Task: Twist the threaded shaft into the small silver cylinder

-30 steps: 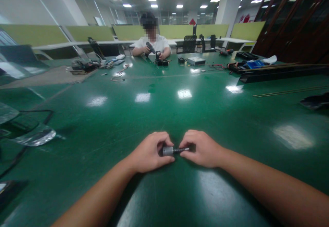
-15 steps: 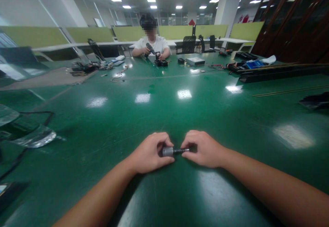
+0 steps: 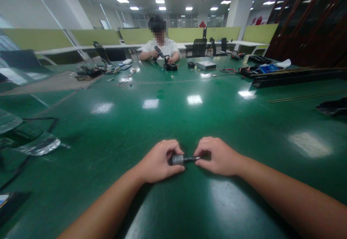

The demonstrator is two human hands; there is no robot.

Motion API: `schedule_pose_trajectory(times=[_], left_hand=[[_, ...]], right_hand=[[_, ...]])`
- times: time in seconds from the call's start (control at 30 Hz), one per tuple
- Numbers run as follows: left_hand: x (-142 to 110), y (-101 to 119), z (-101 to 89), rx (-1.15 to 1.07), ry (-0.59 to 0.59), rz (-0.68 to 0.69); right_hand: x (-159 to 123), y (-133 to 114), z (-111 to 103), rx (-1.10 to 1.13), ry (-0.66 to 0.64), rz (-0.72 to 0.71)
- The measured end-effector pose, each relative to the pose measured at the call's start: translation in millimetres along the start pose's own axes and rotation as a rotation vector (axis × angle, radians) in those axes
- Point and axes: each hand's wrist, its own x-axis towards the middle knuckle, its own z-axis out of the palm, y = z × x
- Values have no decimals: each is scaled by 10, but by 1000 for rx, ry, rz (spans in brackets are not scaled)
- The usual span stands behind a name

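Just above the green tabletop, a small grey metal cylinder (image 3: 178,160) lies sideways with a thin dark shaft (image 3: 188,159) sticking out to its right. I cannot tell its exact kind. My left hand (image 3: 162,160) pinches the cylinder between thumb and fingers, and its left end is partly hidden by them. With thumb and fingertips, my right hand (image 3: 215,156) grips the shaft's free end, which shows a shiny tip. A short stretch of shaft is visible between the two hands.
Across the green table (image 3: 168,123) a person in a white shirt (image 3: 159,47) holds a power drill (image 3: 158,51). A clear plastic item (image 3: 40,143) and black cable are at left. Long dark rails (image 3: 292,77) and thin rods (image 3: 306,96) lie at right.
My right hand has shifted slightly right along the shaft, toward its end, so more of the tip shows. The left hand and the cylinder stay almost in place.
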Motion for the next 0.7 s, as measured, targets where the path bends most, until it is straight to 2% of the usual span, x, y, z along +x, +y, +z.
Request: schedule_pose_trajectory(times=[0.7], left_hand=[[-32,-16,-10,13,15,-3]], right_hand=[[-2,-18,-65,-19,-23,36]])
